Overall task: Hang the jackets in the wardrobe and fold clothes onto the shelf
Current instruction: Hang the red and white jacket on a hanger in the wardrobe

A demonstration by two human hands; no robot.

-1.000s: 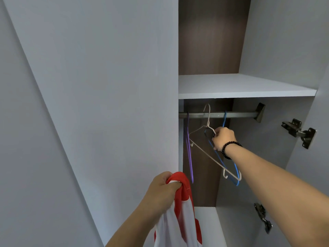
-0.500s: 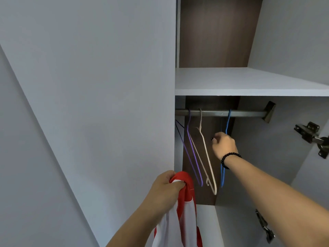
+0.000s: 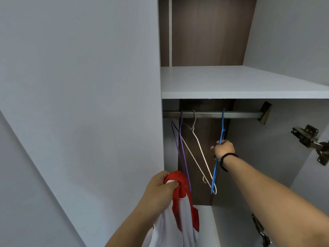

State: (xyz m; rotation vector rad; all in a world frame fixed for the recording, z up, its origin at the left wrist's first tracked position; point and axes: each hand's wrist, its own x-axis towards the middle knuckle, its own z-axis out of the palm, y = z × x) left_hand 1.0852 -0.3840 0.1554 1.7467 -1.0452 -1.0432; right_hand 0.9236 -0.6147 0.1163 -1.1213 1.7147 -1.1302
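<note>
The jacket, red and white, hangs bunched from my left hand, which grips it by the red collar so the body of it falls free below and stays out of the way while I sort out a hanger. I hold it low, just in front of the wardrobe opening and beside the closed left door panel, near enough to take the hanger as it comes off. My right hand reaches into the hanging space and curls around the blue hanger partway down its wire, below the hook that sits over the rail. I judge that holding it there lets me lift the hook clear of the rail. The white hanger and the purple hanger hang to the left of it on the same rail, tilted and close together, the white one's lower end just beside the blue one's. Above the rail sits the shelf, where folded clothes would go. Next, I think, the blue hanger needs to come up and out without snagging the white one.
</note>
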